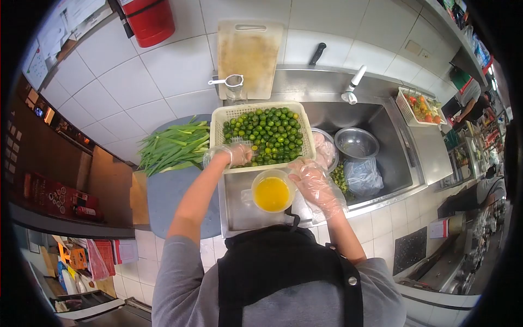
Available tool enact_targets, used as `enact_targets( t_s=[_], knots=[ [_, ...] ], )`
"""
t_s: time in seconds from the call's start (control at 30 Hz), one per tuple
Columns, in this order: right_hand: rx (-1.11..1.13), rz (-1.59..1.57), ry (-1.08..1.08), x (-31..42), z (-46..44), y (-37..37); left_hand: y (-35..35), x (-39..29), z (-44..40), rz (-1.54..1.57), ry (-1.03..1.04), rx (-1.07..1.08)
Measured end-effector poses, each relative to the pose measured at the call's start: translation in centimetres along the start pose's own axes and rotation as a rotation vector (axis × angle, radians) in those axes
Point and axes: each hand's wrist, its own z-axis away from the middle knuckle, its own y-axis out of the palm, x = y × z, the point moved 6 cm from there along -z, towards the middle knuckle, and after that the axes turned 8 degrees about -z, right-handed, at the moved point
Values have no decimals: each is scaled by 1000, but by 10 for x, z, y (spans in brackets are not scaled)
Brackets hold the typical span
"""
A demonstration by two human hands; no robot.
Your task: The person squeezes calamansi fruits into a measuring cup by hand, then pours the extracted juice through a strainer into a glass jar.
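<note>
Grip can't tell either side, left hand [238,155] in green citrus [267,131], right hand [310,179] by tub [292,192]; yellow liquid [271,194] collected, loads whole left imo

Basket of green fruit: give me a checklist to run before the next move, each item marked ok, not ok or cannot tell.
1. Left hand and right hand gloved in clear plastic: ok.
2. Basket stocked with green fruit: ok.
3. Tub of yellow liquid upright, next to the basket: ok.
4. Visible gap between basket and long green leaves: not ok, none shows.
5. Fruit held in left fingers: cannot tell.
6. Right hand gripping the tub: cannot tell.
</note>
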Motion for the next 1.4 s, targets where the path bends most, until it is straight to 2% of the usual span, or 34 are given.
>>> enact_targets(
  t_s=[0.07,0.13,0.17,0.2,0.23,0.27,0.3,0.37,0.4,0.43,0.47,0.5,0.63,0.73,0.8,0.83,0.9,0.93,0.97,1.0,1.03,1.1,1.17,1.23,1.27,1.33,1.37,1.4],
  knots=[
    [14,14,-5,5,-2,-1,-1,-2,0,85,52,-23],
    [33,-10,31,2,-2,-2,-24,-20,18,342,-57,-95],
    [52,-39,64,0,-3,-1,-28,-28,20,338,-53,-93],
    [50,-40,69,0,-4,0,-37,-40,24,540,53,-203],
    [26,-278,171,-5,-4,2,-46,-54,29,744,159,-312],
    [-1,-517,272,-10,-4,5,-58,-77,40,706,98,-378],
    [-5,-518,280,-9,-5,7,-66,-100,50,707,100,-369],
    [-28,-1275,537,-10,-5,17,-91,-143,74,668,255,-563],
    [-1,-1280,602,-6,-9,15,-97,-157,82,669,258,-561],
    [0,-1280,603,-9,-7,17,-103,-171,92,499,275,-615],
    [22,-1422,632,-13,-2,25,-105,-181,101,328,287,-667],
    [48,-1564,660,-14,1,32,-104,-185,104,330,281,-669],
    [125,-1579,690,-17,9,44,-86,-189,112,335,283,-652],
    [93,-1521,718,-22,11,48,-67,-186,115,196,262,-686],
    [233,-1172,455,-16,7,42,-56,-190,118,31,322,-707],
    [239,-1171,457,-19,8,47,-46,-189,118,34,317,-708],
    [279,-935,233,-15,4,54,-22,-185,113,-33,254,-744],
    [281,-933,232,-6,3,52,-13,-183,106,-57,236,-690],
    [299,-658,267,2,4,50,-3,-183,108,-57,235,-693],
    [312,-382,296,5,5,48,-5,-188,112,-98,137,-619],
    [311,-381,294,-8,13,61,-3,-190,114,-138,40,-544],
    [371,-178,222,-30,31,95,5,-190,118,-114,19,-525],
    [299,-213,161,-31,40,99,10,-189,123,-208,65,-605],
    [91,-775,160,-22,34,92,5,-187,126,-170,68,-636],
    [93,-775,158,-24,32,93,1,-187,128,-131,75,-666],
    [59,-120,-230,-3,25,85,-12,-193,136,-51,78,-749],
    [58,-119,-230,-3,24,82,-18,-194,141,30,81,-829],
    [113,-398,-41,3,18,72,-16,-193,140,30,82,-828]
  ],
)
